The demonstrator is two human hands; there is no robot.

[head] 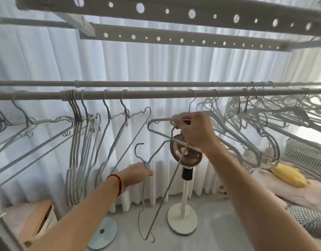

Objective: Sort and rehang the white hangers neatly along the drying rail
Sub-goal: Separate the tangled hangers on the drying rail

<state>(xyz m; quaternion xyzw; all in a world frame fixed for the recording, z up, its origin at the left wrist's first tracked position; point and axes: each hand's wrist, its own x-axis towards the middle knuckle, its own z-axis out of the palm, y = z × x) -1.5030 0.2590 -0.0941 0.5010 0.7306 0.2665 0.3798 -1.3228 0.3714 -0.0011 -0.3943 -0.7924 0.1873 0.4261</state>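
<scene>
While left hand (136, 173) pinches loose hanger (144, 196) below rail (156, 94), right hand (194, 131) grips hanger (159, 126) hooked on rail. Left part of rail partly sorted; tangled hangers (255, 113) at right end remain.

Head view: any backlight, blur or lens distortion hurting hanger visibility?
Head view: bright curtain backlights everything, so the hangers on the rail read grey; the right cluster is smeared and washed out; the perforated bars bow from wide-angle distortion; both hands stay fairly sharp.
</scene>
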